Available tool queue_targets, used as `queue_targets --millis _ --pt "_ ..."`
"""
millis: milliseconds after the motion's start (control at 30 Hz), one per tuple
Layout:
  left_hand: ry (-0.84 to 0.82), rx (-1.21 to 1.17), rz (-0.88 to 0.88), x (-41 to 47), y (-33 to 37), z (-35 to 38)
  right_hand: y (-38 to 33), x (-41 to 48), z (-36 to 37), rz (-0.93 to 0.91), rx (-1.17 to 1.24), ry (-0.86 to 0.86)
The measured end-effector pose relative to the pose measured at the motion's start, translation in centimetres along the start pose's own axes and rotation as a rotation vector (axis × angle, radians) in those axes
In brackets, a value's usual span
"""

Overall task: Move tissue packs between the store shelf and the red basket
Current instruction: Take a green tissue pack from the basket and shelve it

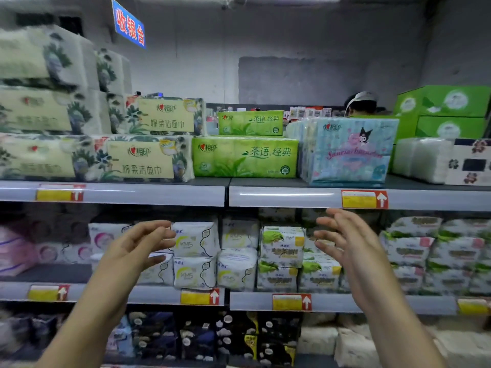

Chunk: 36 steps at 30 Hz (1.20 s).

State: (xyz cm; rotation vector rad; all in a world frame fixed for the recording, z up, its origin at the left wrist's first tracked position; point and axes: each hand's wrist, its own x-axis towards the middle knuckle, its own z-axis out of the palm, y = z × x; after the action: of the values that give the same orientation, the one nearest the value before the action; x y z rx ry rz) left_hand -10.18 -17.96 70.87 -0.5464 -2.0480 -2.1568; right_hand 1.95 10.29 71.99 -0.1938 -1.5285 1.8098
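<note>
Green tissue packs (245, 157) are stacked on the top shelf (114, 193). Left hand (138, 244) and right hand (342, 240) are spread, nothing held.

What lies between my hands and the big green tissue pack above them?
In the head view, only the grey front edge of the top shelf lies between the left hand, the right hand and the green tissue pack; both hands are empty.
</note>
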Motion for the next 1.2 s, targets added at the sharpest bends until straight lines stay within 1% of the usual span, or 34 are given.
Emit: queue_targets --millis 100,200,333,533,633,767,867,1000,1200 --pt "-0.006 -0.001 -0.012 0.3 0.4 -3.5 -0.2 -1.5 2.2 -0.004 0.011 0.036" --pt "-0.02 -0.012 -0.018 0.6 0.8 -5.4 -0.5 -2.6 3.8 -0.011 -0.001 0.045" --pt "-0.038 -0.017 -0.008 0.4 1.1 -6.1 -0.8 -3.4 5.1 -0.024 -0.012 0.022" --pt "0.02 -0.078 -0.014 -0.6 0.5 -6.2 -0.3 -3.8 5.1 0.004 -0.018 0.001" --pt "0.045 -0.09 -0.031 -0.8 -0.3 -6.5 0.5 -3.8 5.5 0.018 -0.071 -0.02" --pt "0.075 -0.069 -0.037 -1.4 -1.6 -8.0 2.5 -4.8 6.8 0.016 -0.149 0.001" --pt "0.069 -0.011 -0.039 -1.5 -2.7 -10.2 4.4 -6.1 9.1 0.029 -0.213 0.006" --pt "0.029 -0.054 -0.087 -0.4 -3.3 -14.2 6.9 -7.9 13.2 0.0 -0.302 0.014" --pt "-0.004 -0.047 -0.085 1.7 -3.8 -21.3 9.4 -10.4 20.2 0.045 -0.251 0.033"
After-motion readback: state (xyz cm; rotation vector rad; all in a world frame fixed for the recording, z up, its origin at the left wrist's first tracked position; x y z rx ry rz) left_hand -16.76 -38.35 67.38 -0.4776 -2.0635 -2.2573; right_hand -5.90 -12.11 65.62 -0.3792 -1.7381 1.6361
